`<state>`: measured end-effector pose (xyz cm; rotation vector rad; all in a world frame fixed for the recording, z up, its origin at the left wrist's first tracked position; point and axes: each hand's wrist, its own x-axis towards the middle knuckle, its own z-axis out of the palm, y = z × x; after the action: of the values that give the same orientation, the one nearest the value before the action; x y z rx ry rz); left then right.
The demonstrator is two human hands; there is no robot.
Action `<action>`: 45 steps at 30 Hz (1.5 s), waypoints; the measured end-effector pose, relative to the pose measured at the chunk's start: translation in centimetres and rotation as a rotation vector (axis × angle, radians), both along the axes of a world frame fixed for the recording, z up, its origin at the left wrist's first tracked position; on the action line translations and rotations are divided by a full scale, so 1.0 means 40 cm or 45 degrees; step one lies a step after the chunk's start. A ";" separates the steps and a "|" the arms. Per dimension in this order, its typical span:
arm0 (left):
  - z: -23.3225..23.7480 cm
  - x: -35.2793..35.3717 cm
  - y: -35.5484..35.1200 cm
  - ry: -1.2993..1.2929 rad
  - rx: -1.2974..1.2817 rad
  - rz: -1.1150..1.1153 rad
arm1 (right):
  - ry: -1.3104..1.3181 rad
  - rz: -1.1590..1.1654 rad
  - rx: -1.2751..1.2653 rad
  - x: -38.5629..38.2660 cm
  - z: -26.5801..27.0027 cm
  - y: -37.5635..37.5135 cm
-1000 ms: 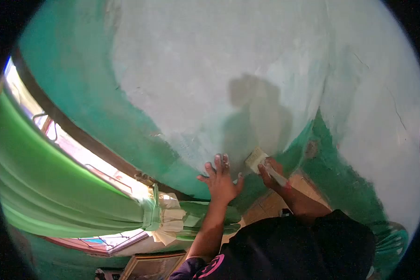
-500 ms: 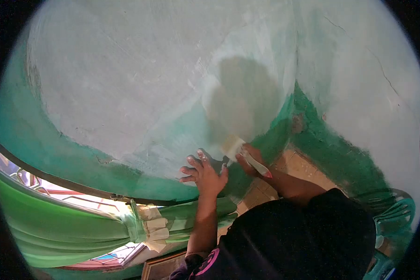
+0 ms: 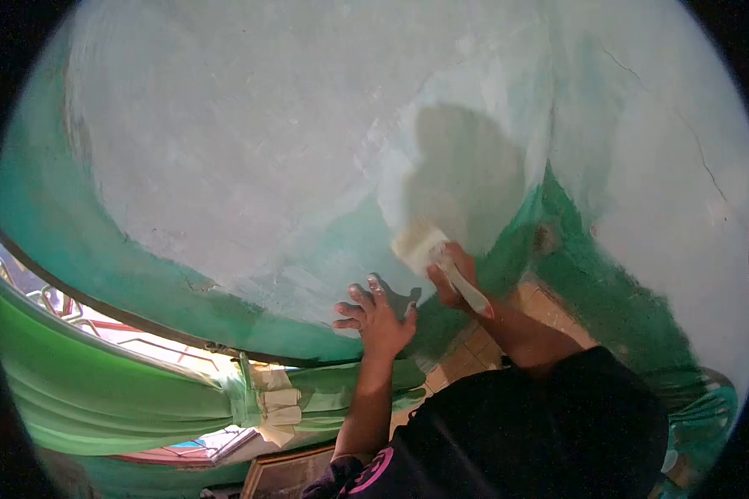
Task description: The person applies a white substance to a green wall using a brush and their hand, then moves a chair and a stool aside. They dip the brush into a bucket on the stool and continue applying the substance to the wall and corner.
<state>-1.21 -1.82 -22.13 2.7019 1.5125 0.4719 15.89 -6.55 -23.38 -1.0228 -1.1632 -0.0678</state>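
Paintbrush [image 3: 420,247] is gripped by the handle in the right hand [image 3: 453,279], bristles pressed to the wall [image 3: 250,141] at the lower edge of its pale patch, where green begins. Just beside it, the left hand [image 3: 381,323] is laid flat, fingers spread. A tied green curtain [image 3: 116,391] is seen below.

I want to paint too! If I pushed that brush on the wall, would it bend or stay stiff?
The hairs of the brush probably bend easily: they look squashed flat against the wall. The handle likely stays stiff, as it runs straight through the right hand. It seems light, since one hand holds it.
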 end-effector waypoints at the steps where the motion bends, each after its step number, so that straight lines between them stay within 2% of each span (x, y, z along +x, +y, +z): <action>1: -0.004 -0.005 -0.002 0.017 0.020 -0.027 | 0.132 0.054 -0.097 -0.022 -0.057 -0.012; 3: -0.005 -0.005 -0.003 0.007 0.018 -0.014 | 0.107 0.061 -0.121 -0.044 -0.141 -0.040; 5: -0.009 -0.007 0.000 0.001 0.015 -0.009 | 0.085 0.062 -0.144 -0.044 -0.162 -0.048; 8: -0.015 -0.004 0.004 0.049 0.000 -0.031 | -0.028 0.027 -0.121 -0.015 -0.114 -0.047; 10: -0.008 0.000 0.007 0.027 -0.083 -0.012 | 0.127 0.136 -0.180 0.022 -0.025 -0.016; 11: -0.011 -0.002 0.006 0.022 -0.073 -0.011 | 0.097 0.115 -0.043 0.038 0.056 -0.006; 13: -0.024 -0.002 0.003 -0.015 0.167 -0.025 | 0.062 0.093 0.099 0.042 0.194 -0.002; 15: 0.011 0.001 0.007 -0.103 0.317 -0.046 | 0.261 0.168 0.279 0.034 0.285 -0.003; 16: 0.039 -0.003 0.006 -0.185 0.455 -0.052 | 0.196 0.114 0.339 0.029 0.314 -0.002; 17: 0.070 -0.009 0.006 -0.189 0.453 -0.043 | 0.192 0.123 0.336 0.029 0.297 0.005; 19: 0.175 -0.016 0.003 -0.205 0.534 0.064 | -0.044 -0.018 0.216 0.029 0.197 0.024; 21: 0.225 -0.033 0.007 -0.219 0.553 0.079 | -0.204 -0.056 0.065 0.019 0.039 0.027; 22: 0.236 -0.039 0.010 -0.242 0.583 0.027 | -0.208 -0.034 0.056 0.007 -0.029 0.014; 23: 0.241 -0.044 0.013 -0.260 0.611 -0.029 | -0.178 0.012 -0.090 -0.009 -0.093 -0.006; 24: 0.242 -0.047 0.015 -0.249 0.595 -0.018 | -0.141 0.053 -0.240 -0.020 -0.121 -0.027; 25: 0.240 -0.048 0.016 -0.188 0.577 -0.016 | -0.126 0.061 -0.257 -0.016 -0.148 -0.040; 27: 0.225 -0.052 0.016 -0.117 0.542 -0.036 | -0.305 0.027 -0.574 0.002 -0.174 -0.052; 28: 0.217 -0.052 0.023 -0.126 0.586 -0.042 | -0.297 0.014 -0.584 0.008 -0.141 -0.046; 30: 0.215 -0.040 0.025 -0.150 0.640 -0.060 | -0.378 -0.201 -0.183 0.026 0.012 -0.018; 32: 0.220 -0.040 0.020 -0.144 0.619 -0.020 | -0.160 0.120 0.071 0.063 0.155 0.014; 33: 0.223 -0.040 0.017 -0.149 0.630 -0.027 | -0.165 0.112 0.081 0.061 0.230 0.017; 35: 0.229 -0.040 0.014 -0.148 0.602 -0.023 | -0.150 -0.068 0.435 0.038 0.343 0.028; 36: 0.231 -0.041 0.014 -0.145 0.610 -0.021 | 0.037 0.028 0.450 0.022 0.352 0.038; 37: 0.233 -0.042 0.014 -0.153 0.592 -0.033 | 0.037 0.035 0.458 0.018 0.338 0.042; 39: 0.230 -0.047 0.014 -0.162 0.577 -0.028 | -0.102 -0.008 0.269 0.018 0.253 0.051; 41: 0.224 -0.047 0.018 -0.155 0.622 -0.056 | -0.220 -0.050 0.180 0.005 0.095 0.053; 43: 0.229 -0.046 0.017 -0.149 0.594 -0.031 | -0.147 0.038 0.122 -0.019 -0.073 0.040; 44: 0.228 -0.047 0.018 -0.148 0.590 -0.046 | -0.147 0.049 0.120 -0.025 -0.104 0.014; 45: 0.226 -0.050 0.017 -0.145 0.582 -0.069 | -0.143 0.074 -0.038 -0.033 -0.119 -0.015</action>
<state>-3.21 -1.13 -13.09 2.9600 1.4445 1.0667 14.55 -7.15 -28.14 -1.0215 -1.2988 -0.0626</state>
